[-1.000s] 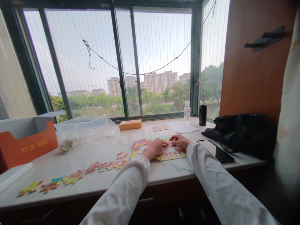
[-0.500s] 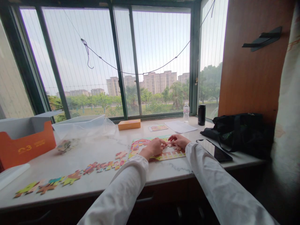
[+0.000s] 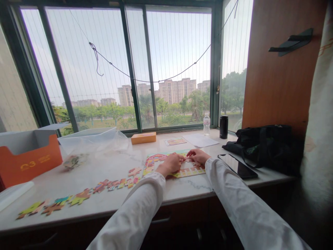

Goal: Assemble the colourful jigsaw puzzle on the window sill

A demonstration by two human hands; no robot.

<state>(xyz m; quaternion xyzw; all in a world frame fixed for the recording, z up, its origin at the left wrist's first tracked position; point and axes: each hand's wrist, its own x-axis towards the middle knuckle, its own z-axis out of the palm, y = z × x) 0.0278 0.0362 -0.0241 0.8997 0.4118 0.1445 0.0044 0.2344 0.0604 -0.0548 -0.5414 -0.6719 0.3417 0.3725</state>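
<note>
A partly filled jigsaw puzzle [image 3: 191,172] lies flat on the counter, with colourful pieces set along its border. My left hand [image 3: 171,165] rests over its middle, fingers closed and pointing right. From the right side my right hand [image 3: 199,157] reaches in, fingers curled down close to the left fingertips. Both hands' fingertips are at a jigsaw piece [image 3: 185,159], which they largely cover. Loose jigsaw pieces [image 3: 99,186] spread in a row to the left of the board, the nearest beside its left edge.
An orange box [image 3: 31,158], a clear plastic bin [image 3: 88,137] and a bagged bundle [image 3: 75,161] stand left. Behind the board are a small orange box [image 3: 143,138], a picture card [image 3: 175,141] and paper [image 3: 200,140]. A tablet [image 3: 238,166] and black bag [image 3: 265,146] lie right.
Almost nothing differs. Both hands stay at the same spot on the board, with only slight finger movement, and the loose pieces lie as before.
</note>
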